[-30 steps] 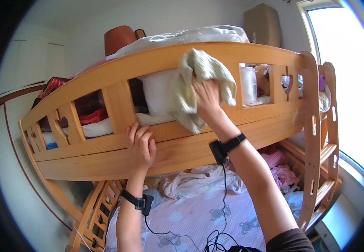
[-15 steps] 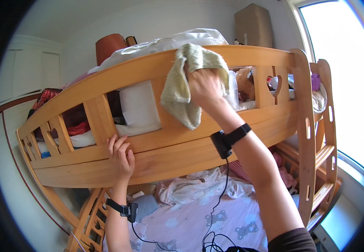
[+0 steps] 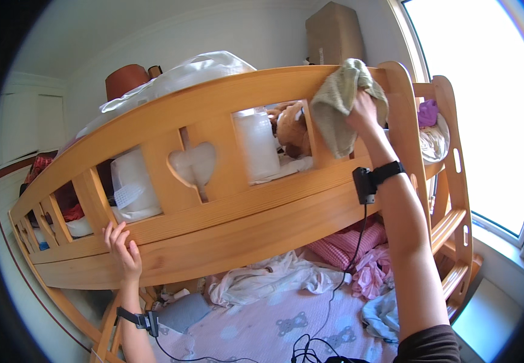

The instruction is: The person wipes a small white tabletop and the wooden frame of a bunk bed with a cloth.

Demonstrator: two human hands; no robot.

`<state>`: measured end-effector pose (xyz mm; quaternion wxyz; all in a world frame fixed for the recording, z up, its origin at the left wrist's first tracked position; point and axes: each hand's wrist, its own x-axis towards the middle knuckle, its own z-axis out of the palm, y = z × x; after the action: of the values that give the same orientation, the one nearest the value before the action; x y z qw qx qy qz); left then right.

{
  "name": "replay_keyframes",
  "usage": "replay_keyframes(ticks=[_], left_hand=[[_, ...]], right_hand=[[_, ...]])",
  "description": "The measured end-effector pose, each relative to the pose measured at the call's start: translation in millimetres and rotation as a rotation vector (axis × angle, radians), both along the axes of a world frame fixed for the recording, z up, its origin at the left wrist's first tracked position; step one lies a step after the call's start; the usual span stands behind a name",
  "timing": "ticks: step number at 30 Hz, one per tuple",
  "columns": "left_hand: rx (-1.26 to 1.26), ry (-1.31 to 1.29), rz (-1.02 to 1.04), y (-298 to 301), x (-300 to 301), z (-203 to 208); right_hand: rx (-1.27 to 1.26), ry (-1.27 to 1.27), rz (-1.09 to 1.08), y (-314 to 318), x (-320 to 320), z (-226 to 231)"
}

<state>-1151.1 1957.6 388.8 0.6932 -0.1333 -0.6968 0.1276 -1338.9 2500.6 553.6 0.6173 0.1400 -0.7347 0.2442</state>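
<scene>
So, looks mid-wipe, not finished: gripping the draped cloth (image 3: 334,107) in the right hand (image 3: 365,112), up on the rail (image 3: 244,86) near the ladder (image 3: 448,228). Resting the left hand (image 3: 123,249), empty and loosely spread, against the lower boards (image 3: 213,249). Can't really tell wiped rail from unwiped, especially under the cloth.

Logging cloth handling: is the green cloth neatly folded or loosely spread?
Loosely spread: the green cloth hangs creased around the right hand, its lower end drooping.
</scene>
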Motion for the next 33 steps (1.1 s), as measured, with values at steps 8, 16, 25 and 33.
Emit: replay_keyframes(ticks=[8,16,25,33], left_hand=[[-0.021,0.032,0.049,1.8,-7.9,0.0],[-0.01,0.034,0.062,0.0,-1.6,-1.7],[0.005,0.012,0.051,7.2,0.0,0.5],[-0.001,0.022,-0.008,4.3,-7.4,0.1]], right_hand=[[-0.005,0.135,-0.102,83.2,-37.0,-7.5],[0.008,0.061,0.155,107.8,-42.6,-51.1],[-0.465,0.051,0.625,111.5,-0.2,-136.2],[-0.394,0.033,0.618,25.9,34.9,-164.8]])
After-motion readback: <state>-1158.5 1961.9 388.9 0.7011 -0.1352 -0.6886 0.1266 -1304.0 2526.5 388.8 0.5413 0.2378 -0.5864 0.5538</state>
